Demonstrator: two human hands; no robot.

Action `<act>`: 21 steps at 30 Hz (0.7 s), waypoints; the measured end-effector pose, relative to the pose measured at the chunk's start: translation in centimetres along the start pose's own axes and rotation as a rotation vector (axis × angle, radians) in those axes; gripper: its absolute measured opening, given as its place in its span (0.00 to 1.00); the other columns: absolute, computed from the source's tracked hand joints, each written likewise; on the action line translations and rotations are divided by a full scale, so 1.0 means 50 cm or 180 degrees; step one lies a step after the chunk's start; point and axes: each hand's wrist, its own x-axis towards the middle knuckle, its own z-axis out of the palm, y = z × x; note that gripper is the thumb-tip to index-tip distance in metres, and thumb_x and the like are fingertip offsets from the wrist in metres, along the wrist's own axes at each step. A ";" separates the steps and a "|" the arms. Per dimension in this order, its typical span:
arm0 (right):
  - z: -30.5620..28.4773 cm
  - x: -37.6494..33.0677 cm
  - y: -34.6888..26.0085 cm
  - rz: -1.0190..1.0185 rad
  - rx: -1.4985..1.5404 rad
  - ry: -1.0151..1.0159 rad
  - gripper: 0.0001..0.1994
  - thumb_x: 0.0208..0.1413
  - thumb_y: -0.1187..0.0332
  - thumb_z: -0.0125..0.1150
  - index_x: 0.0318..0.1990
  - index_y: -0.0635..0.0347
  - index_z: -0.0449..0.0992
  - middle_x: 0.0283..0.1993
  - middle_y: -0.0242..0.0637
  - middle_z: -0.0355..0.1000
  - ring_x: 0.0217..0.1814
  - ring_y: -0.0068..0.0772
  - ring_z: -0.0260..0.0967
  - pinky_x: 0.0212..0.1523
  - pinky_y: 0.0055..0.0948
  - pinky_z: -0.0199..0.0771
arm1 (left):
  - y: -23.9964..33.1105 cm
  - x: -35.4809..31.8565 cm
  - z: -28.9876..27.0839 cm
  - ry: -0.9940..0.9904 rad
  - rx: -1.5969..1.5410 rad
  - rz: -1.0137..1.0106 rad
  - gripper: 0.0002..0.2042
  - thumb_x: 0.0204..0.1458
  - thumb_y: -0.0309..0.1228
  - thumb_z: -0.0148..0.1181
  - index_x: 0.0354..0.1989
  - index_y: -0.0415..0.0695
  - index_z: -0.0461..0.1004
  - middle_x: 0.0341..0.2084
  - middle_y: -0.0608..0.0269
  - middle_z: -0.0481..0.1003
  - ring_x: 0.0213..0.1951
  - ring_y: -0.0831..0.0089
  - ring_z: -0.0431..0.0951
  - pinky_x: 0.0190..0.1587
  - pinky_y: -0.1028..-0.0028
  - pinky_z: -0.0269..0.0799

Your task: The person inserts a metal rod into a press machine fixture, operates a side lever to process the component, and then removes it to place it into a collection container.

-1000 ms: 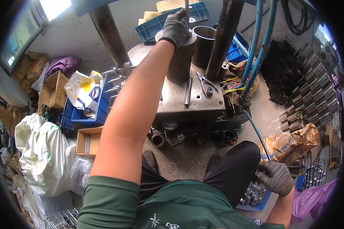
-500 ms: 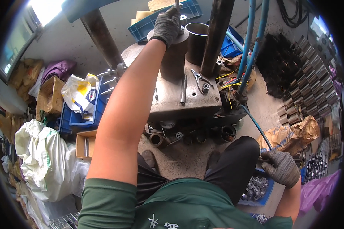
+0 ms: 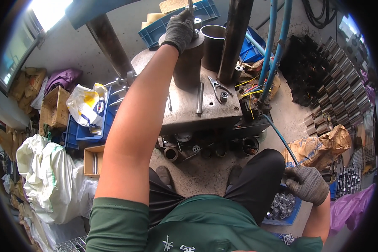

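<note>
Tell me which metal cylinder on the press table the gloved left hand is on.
The capped cylinder nearer the person: the left hand rests on its flat top by the rod. The open hollow tube behind it to the right stands untouched.

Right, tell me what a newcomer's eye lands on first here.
First, the bare forearm running up the middle to the gloved left hand, closed on a rod atop the metal cylinder on the steel machine table. Next, the gloved right hand, low right, over a blue tray of small metal parts. Rows of metal tubes line the right edge.
</note>
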 end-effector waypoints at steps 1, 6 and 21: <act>0.000 -0.001 0.001 0.0019 -0.0006 -0.0002 0.17 0.56 0.61 0.66 0.47 0.63 0.82 0.36 0.50 0.81 0.39 0.53 0.81 0.45 0.46 0.81 | 0.005 -0.003 0.004 -0.0027 -0.0004 0.0059 0.11 0.72 0.33 0.55 0.57 0.46 0.78 0.24 0.64 0.77 0.18 0.74 0.73 0.22 0.72 0.75; -0.001 -0.008 0.004 -0.0039 -0.0229 -0.0175 0.17 0.56 0.61 0.66 0.48 0.63 0.82 0.38 0.50 0.81 0.40 0.53 0.82 0.45 0.45 0.81 | 0.048 -0.030 0.022 -0.0070 -0.0673 -0.0695 0.12 0.69 0.38 0.59 0.49 0.43 0.82 0.22 0.60 0.77 0.20 0.72 0.77 0.25 0.71 0.75; 0.012 -0.010 0.015 0.0058 0.0366 0.0257 0.15 0.57 0.65 0.67 0.47 0.65 0.82 0.38 0.53 0.81 0.41 0.54 0.82 0.44 0.45 0.81 | 0.051 -0.036 0.020 -0.0011 -0.0862 -0.0720 0.13 0.68 0.34 0.59 0.55 0.44 0.81 0.23 0.62 0.79 0.21 0.75 0.77 0.26 0.72 0.76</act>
